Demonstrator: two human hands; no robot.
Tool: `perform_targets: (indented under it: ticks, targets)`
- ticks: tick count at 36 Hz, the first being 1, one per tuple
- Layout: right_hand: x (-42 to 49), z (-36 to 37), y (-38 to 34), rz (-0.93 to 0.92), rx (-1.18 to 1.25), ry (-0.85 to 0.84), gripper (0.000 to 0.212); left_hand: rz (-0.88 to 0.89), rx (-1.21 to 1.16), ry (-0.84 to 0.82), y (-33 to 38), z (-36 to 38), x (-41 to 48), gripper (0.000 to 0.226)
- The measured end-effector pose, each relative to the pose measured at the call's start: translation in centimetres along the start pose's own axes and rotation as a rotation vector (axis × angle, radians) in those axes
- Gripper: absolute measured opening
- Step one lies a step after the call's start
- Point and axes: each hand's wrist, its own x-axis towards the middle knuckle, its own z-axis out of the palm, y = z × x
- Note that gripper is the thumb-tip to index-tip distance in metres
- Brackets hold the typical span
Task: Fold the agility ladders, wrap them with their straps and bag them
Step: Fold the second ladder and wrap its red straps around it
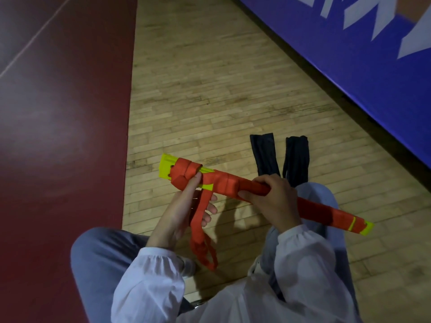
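Observation:
A folded agility ladder, a stack of yellow rungs wound in orange strap, is held level above my knees. My right hand grips the bundle round its middle. My left hand is under the bundle's left end, one finger pressed on the wound strap there. The loose end of the orange strap hangs down across my left palm towards the floor. Two flat black bags lie side by side on the wooden floor just beyond my right knee.
I sit on a pale wooden floor, knees apart in grey trousers. A dark red floor area runs along the left. A blue padded wall with white lettering slants along the right.

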Motion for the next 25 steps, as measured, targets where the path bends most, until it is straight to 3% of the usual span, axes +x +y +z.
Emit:
perform_targets:
  ticks: [18,25]
  targets:
    - [0.1,0.5,-0.3,-0.011,-0.047,0.077,0.045,0.151,-0.016,0.166,0.2,1.1,0.1,0.061]
    - [0.3,-0.1,-0.3,-0.048,-0.037,-0.026,0.042,0.152,-0.012,0.211,0.2,1.2,0.1,0.057]
